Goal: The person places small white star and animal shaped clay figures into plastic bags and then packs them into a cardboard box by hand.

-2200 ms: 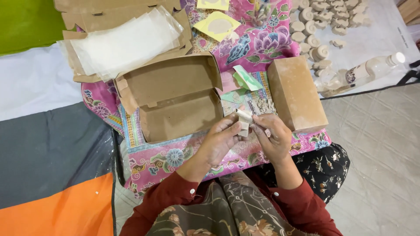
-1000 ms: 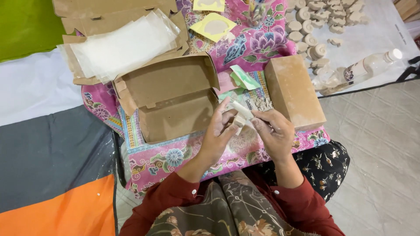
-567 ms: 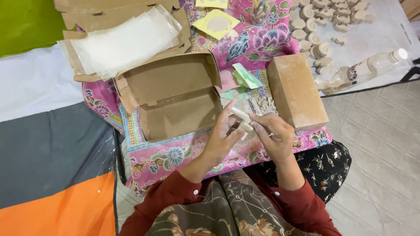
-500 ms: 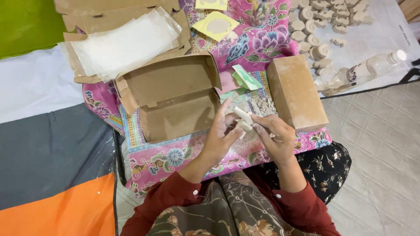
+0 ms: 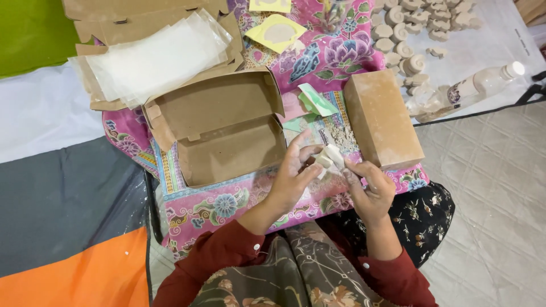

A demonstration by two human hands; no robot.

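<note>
Both hands, left hand (image 5: 293, 179) and right hand (image 5: 368, 186), pinch together on a small pale block (image 5: 329, 159), which looks light, chalky and crumbly, so best gripped gently by its sides.

The cloth (image 5: 318, 57) is pink with blue and purple flowers. The open box (image 5: 227, 131) is brown. The sleeves (image 5: 227, 256) are dark red.

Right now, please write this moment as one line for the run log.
left hand: holds small pale piece | right hand: holds same piece | open cardboard box: left of hands | closed brown box: right
</note>
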